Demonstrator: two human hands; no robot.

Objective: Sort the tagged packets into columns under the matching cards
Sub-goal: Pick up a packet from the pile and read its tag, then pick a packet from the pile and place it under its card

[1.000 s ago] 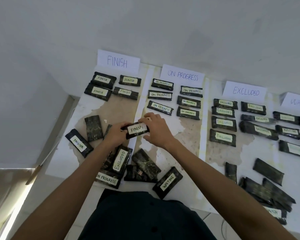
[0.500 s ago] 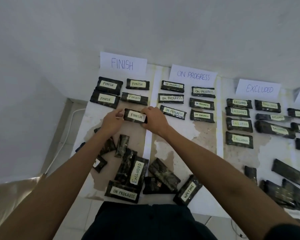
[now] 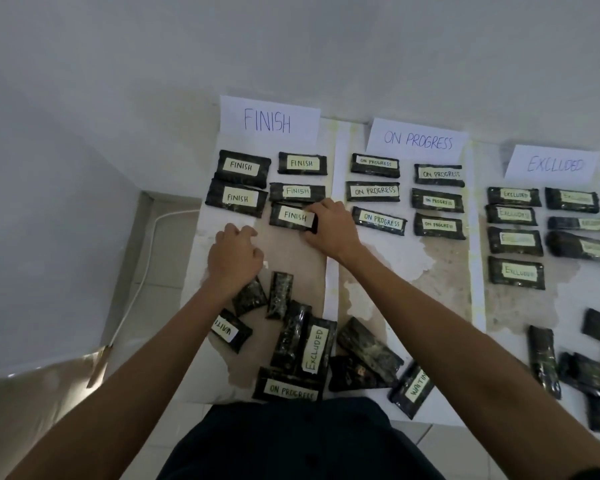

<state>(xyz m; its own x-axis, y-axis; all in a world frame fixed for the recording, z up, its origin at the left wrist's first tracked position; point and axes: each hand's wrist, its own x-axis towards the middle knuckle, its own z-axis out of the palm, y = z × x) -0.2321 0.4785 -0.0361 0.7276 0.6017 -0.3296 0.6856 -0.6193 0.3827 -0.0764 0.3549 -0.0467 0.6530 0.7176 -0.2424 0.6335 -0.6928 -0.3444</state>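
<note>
Packet tagged FINISH (image 3: 293,216), held up by both hands a moment ago, now lies in the column under the FINISH card (image 3: 269,120), right hand (image 3: 329,226) keeping its grip pinched on one end, left hand (image 3: 234,252) released and empty, so another is sorted on the stained white worktop (image 3: 440,261) against a bare wall (image 3: 291,46).

I see a white, brown-patched table (image 3: 440,258) carrying a FINISH card (image 3: 269,120), ON PROGRESS card (image 3: 418,140) and EXCLUDED card (image 3: 553,164) along its far edge, sorted packets (image 3: 373,191) in rows beneath, and loose packets (image 3: 317,348) heaped near.
</note>
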